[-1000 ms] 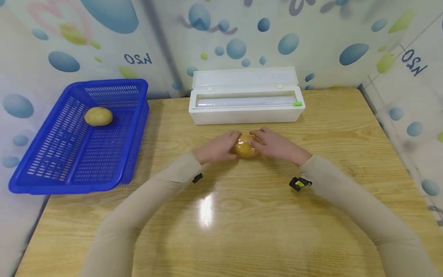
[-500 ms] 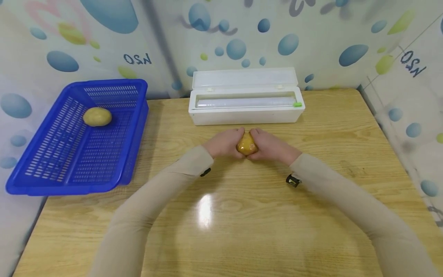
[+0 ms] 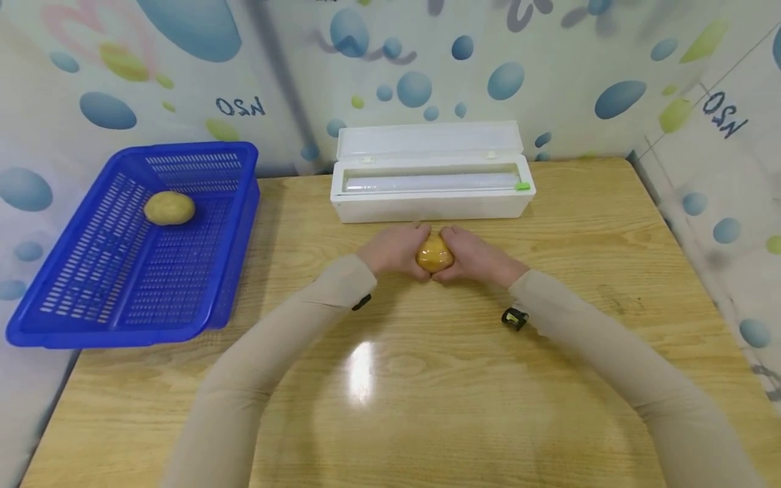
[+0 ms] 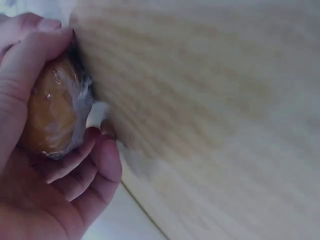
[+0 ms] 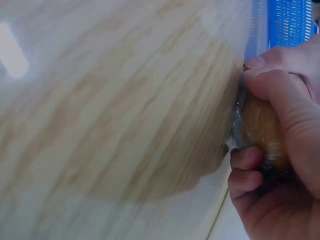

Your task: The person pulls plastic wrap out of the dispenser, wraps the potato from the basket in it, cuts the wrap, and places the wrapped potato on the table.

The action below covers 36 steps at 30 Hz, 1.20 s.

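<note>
A yellow-brown potato (image 3: 435, 255) wrapped in shiny cling film stands at the middle of the wooden table, in front of a white box. My left hand (image 3: 396, 250) grips it from the left, and my right hand (image 3: 480, 257) grips it from the right. Both thumbs lie along the near side, with fingers curled around the ends. In the left wrist view, crumpled film clings to the potato (image 4: 54, 112). The right wrist view shows the same wrapped potato (image 5: 263, 130) between thumb and fingers. Its underside is hidden.
A white cling film box (image 3: 433, 209) with its lid raised stands behind the hands, a film roll (image 3: 430, 183) and green slider inside. On the left, a blue basket (image 3: 143, 337) holds one unwrapped potato (image 3: 169, 207). Patterned walls border the table (image 3: 439, 379).
Both hands have closed in around the wrapped potato and turned it so a narrower side shows. Over the last half second the hands have barely moved.
</note>
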### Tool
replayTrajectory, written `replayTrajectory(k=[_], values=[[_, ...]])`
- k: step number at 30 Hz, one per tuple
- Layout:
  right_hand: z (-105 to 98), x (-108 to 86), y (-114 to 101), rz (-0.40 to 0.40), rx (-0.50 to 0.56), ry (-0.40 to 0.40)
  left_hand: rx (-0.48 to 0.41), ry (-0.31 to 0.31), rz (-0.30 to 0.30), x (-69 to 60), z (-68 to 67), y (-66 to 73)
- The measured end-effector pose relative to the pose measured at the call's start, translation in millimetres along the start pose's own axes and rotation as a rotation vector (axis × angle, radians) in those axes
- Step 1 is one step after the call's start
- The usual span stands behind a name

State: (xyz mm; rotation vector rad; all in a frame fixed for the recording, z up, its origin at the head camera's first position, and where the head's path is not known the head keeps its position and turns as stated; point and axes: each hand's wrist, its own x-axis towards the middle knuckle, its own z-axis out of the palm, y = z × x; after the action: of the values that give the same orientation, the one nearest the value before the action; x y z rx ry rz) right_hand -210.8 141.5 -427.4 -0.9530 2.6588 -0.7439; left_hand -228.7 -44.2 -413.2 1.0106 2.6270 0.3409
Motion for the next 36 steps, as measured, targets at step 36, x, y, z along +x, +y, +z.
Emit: replayTrajectory(k=[36], values=[[-3.8, -7.0, -13.8, 0.152, 0.043, 0.037, -0.226, 0.038, -0.037, -16.5, 6.1, -16.9]])
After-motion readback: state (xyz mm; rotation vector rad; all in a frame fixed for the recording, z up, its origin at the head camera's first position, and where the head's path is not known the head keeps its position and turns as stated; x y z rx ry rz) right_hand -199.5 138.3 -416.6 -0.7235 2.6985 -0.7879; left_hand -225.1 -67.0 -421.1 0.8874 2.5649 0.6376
